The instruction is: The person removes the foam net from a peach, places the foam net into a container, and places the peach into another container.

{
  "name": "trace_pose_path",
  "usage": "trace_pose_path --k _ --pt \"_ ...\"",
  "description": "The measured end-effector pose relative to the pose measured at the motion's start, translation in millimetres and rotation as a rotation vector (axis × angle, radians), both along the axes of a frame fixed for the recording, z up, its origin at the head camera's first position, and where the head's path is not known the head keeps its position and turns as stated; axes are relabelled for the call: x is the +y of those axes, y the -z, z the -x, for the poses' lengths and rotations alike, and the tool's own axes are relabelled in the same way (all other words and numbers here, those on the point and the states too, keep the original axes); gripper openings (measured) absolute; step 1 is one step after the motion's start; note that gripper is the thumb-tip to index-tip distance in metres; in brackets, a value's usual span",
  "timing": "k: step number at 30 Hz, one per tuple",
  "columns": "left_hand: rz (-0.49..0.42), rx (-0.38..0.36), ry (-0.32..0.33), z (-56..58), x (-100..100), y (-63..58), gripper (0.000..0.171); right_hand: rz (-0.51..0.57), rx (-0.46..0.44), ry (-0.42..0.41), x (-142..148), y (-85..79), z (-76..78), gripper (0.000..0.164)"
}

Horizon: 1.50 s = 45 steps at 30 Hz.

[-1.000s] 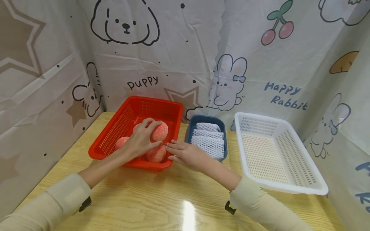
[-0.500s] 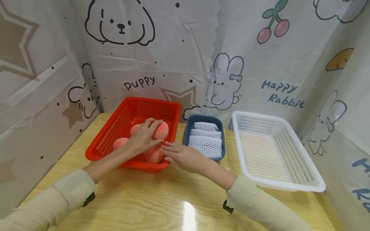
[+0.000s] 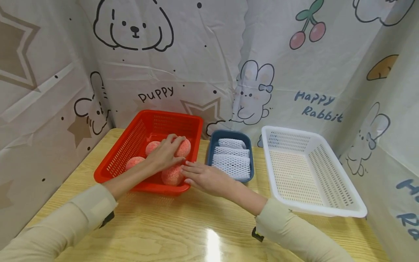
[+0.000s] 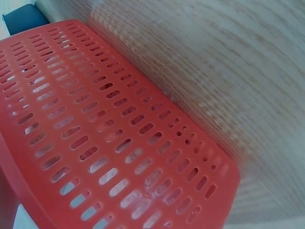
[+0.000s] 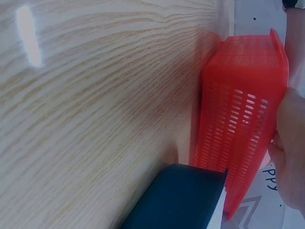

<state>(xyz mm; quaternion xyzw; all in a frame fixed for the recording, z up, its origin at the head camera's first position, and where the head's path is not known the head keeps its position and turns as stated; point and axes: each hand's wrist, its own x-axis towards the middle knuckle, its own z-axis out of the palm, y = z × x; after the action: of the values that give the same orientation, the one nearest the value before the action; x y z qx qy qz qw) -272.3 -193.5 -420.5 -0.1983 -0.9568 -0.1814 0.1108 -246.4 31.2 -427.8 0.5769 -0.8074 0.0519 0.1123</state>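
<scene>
In the head view my left hand (image 3: 164, 154) reaches into the red basket (image 3: 112, 160) and grips a speckled pink peach (image 3: 184, 147), fingers bent over its top and thumb on the near side. Below it, a second peach (image 3: 171, 175) lies in the front right corner, partly covered by my right fingertips. My right hand (image 3: 206, 177) lies across the basket's right rim with fingers nearly straight. The right wrist view has this right hand (image 5: 291, 148) at the rim. Only the basket's perforated side (image 4: 114, 124) fills the left wrist view; the left hand is hidden there.
Two more peaches, one at the back (image 3: 152, 147) and one at the left (image 3: 134, 162), lie in the basket. A blue tray (image 3: 210, 145) of white foam net sleeves (image 3: 231, 165) stands to its right. Farther right is a white basket (image 3: 273, 182). Printed cloth walls surround the table.
My left hand has shifted slightly right within the basket with the peach, showing more of the back peach. The right hand stays at the rim. The head view has turned a little right.
</scene>
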Motion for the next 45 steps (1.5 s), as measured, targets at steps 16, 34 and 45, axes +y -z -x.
trace_pose_path --k 16,34,45 --pt "0.042 -0.135 -0.009 13.6 4.6 9.8 0.068 0.037 -0.006 -0.02 0.2 -0.3 0.6 0.044" --pt "0.053 -0.233 -0.018 25.4 9.0 6.7 0.06 0.029 -0.031 -0.018 -0.2 -3.0 0.0 0.044" --pt "0.069 -0.273 -0.019 30.5 12.6 3.9 0.06 0.031 -0.03 -0.018 0.4 -2.1 -0.7 0.044"
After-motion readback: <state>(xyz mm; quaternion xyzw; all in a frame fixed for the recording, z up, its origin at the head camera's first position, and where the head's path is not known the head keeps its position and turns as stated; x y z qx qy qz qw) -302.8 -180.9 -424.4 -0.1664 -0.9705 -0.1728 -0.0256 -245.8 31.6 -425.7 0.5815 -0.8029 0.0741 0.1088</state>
